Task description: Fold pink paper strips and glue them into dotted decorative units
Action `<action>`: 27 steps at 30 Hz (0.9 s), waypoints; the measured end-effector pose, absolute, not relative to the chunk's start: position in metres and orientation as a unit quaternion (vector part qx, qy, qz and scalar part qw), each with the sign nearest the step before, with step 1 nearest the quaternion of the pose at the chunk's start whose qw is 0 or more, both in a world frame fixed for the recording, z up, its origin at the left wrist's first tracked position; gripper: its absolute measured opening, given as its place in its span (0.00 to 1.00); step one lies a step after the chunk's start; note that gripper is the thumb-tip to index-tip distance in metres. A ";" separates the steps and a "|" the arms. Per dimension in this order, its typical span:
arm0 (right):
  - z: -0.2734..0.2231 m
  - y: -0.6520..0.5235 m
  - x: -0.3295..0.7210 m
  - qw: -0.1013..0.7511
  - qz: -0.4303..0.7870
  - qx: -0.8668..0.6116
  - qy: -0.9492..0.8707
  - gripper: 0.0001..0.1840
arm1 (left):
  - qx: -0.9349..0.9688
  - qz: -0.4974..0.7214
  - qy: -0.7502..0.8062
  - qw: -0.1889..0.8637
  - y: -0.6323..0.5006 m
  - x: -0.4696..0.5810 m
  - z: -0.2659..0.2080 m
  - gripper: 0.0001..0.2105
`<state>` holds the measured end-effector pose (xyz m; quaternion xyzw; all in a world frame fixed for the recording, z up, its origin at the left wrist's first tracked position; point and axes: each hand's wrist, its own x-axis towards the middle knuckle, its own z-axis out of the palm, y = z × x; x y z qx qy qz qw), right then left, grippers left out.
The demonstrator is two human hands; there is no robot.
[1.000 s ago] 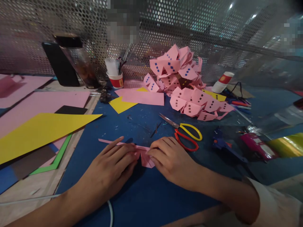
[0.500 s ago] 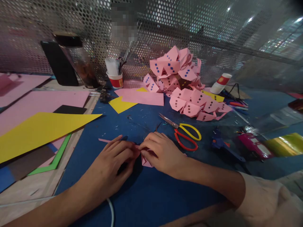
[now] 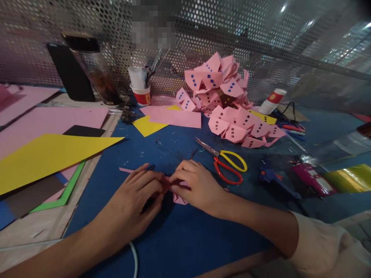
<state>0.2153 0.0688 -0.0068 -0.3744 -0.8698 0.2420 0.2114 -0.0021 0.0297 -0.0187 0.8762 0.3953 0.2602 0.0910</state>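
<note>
Both hands meet low over the blue table (image 3: 174, 239), fingertips almost touching. My left hand (image 3: 131, 202) pinches a piece of pink paper, and a narrow pink strip (image 3: 126, 170) sticks out past its fingers on the left. From the other side my right hand (image 3: 198, 187) grips the same pink paper (image 3: 180, 199), whose folded lower part shows beneath the fingers. Most of the piece is hidden by the hands. Just beyond the right hand lie scissors (image 3: 217, 153) with one yellow and one red handle, blades spread slightly.
Folded pink paper shapes (image 3: 216, 85) with square dots are heaped at the back. Coloured sheets (image 3: 58, 150) lie at left. A paper cup (image 3: 141, 95), a lidded bottle (image 3: 100, 73) and a black phone (image 3: 69, 73) stand behind. A blue glue gun (image 3: 272, 175) lies right; a white cable (image 3: 134, 256) runs in front.
The view has shifted slightly. Both hands keep hold of the pink paper in nearly the same place, with only small finger movement. The scissors and paper heap look unmoved.
</note>
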 end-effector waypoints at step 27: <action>-0.008 0.070 0.211 0.207 0.255 -0.410 -0.851 0.03 | 0.905 0.256 0.339 -0.014 0.027 -0.010 -0.020 0.08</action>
